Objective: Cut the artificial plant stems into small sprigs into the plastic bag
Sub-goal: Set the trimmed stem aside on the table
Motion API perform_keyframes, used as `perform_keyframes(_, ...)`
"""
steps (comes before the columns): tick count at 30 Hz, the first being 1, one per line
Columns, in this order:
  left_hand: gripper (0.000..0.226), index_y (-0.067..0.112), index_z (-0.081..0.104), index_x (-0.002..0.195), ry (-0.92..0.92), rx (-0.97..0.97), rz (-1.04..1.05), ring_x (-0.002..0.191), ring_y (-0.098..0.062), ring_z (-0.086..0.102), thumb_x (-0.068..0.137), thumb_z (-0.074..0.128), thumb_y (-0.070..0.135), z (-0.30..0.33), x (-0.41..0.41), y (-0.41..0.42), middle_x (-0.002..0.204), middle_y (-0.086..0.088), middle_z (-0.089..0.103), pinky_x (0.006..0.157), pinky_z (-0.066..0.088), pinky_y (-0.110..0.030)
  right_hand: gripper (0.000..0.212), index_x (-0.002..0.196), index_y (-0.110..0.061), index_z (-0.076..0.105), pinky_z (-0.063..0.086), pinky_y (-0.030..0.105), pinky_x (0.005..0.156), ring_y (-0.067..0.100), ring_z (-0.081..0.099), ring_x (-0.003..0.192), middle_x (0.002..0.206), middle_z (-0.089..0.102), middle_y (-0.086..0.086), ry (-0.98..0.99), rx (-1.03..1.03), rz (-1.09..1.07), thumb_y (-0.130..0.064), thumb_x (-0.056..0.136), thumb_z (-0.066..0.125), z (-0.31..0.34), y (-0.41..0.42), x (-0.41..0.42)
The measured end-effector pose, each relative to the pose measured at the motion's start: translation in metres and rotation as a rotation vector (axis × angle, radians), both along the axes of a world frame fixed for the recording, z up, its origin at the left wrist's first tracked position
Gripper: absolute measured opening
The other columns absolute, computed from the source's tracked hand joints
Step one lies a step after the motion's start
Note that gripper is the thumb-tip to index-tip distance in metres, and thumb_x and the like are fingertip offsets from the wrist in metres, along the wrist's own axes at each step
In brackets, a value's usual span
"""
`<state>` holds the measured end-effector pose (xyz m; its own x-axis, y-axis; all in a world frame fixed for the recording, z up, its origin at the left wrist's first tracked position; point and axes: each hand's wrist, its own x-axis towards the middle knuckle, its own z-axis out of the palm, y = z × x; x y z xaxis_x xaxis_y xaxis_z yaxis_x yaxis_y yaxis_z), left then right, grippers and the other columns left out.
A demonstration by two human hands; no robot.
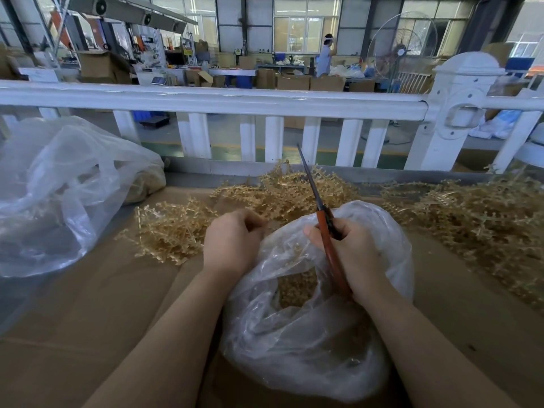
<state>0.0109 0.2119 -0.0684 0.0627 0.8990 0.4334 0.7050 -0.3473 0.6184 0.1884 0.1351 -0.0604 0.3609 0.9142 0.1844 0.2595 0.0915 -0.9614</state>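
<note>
Golden plastic stems (176,234) lie heaped on the cardboard-covered counter (88,304) just beyond the open plastic bag (294,334), where cut sprigs (295,287) already sit. My left hand (232,242) curls its fingers, on what I cannot tell; my right hand (350,254) grips closed orange-handled scissors (323,228), so I judge I'm between cuts and must fetch another stem over the bag. No writing is readable.

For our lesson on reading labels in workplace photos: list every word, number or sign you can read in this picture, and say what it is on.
None can be read.
Yellow sign on the far machine: too small and blurred.
Cardboard boxes: no print legible.
Scissors, plastic bag: no visible text.
</note>
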Motion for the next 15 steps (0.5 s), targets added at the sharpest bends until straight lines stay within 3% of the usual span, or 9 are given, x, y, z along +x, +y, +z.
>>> perform_keyframes(3,0.019,0.022,0.066,0.079,-0.425,-0.026,-0.139,0.070,-0.002,0.065,0.085,0.072,0.005,0.009,-0.001,-0.003,0.075,0.013,0.070,0.073,0.055,-0.023,0.024,0.079,-0.011,0.074,0.047,0.013,0.051,0.004,0.061,0.054,0.062,0.068,0.004,0.002,-0.005,-0.004,-0.035,0.084,0.078,0.000,0.001,0.000)
perform_keyframes(6,0.016,0.008,0.062,0.084,-0.893,-0.146,-0.423,0.075,-0.018,0.068,0.084,0.069,-0.006,0.022,0.002,-0.008,0.078,-0.010,0.068,0.077,0.056,-0.029,0.017,0.077,-0.017,0.074,0.049,0.014,0.053,0.004,0.064,0.056,0.062,0.070,-0.004,0.015,0.000,0.000,-0.032,0.085,0.078,-0.001,0.002,0.001)
perform_keyframes(8,0.016,0.008,0.061,0.087,-1.108,-0.237,-0.559,0.074,-0.021,0.063,0.081,0.068,-0.004,0.029,0.004,-0.010,0.076,-0.009,0.063,0.077,0.058,-0.033,0.019,0.073,-0.019,0.072,0.047,0.013,0.051,0.003,0.062,0.052,0.058,0.067,-0.005,0.047,0.015,0.008,-0.032,0.086,0.077,-0.001,0.001,0.001)
perform_keyframes(11,0.021,0.013,0.062,0.091,-1.275,-0.410,-0.681,0.078,-0.018,0.068,0.074,0.069,0.003,0.035,0.004,-0.010,0.081,-0.005,0.065,0.082,0.058,-0.035,0.030,0.070,-0.012,0.069,0.048,0.015,0.054,0.007,0.061,0.053,0.058,0.065,-0.003,0.111,0.058,-0.002,-0.036,0.086,0.077,-0.001,0.001,0.002)
perform_keyframes(13,0.021,0.016,0.064,0.093,-1.308,-0.507,-0.743,0.079,-0.016,0.071,0.075,0.069,0.005,0.037,0.003,-0.009,0.083,-0.004,0.070,0.084,0.059,-0.035,0.031,0.074,-0.007,0.071,0.051,0.019,0.060,0.012,0.064,0.059,0.067,0.069,0.003,0.192,0.094,-0.006,-0.035,0.086,0.076,0.001,0.000,0.004)
perform_keyframes(15,0.021,0.017,0.066,0.093,-1.331,-0.559,-0.780,0.080,-0.016,0.073,0.076,0.070,0.005,0.038,0.002,-0.009,0.083,-0.003,0.073,0.081,0.061,-0.033,0.031,0.080,-0.008,0.072,0.048,0.017,0.056,0.009,0.062,0.055,0.077,0.073,0.009,0.294,0.130,0.013,-0.039,0.082,0.075,0.005,-0.002,0.005)
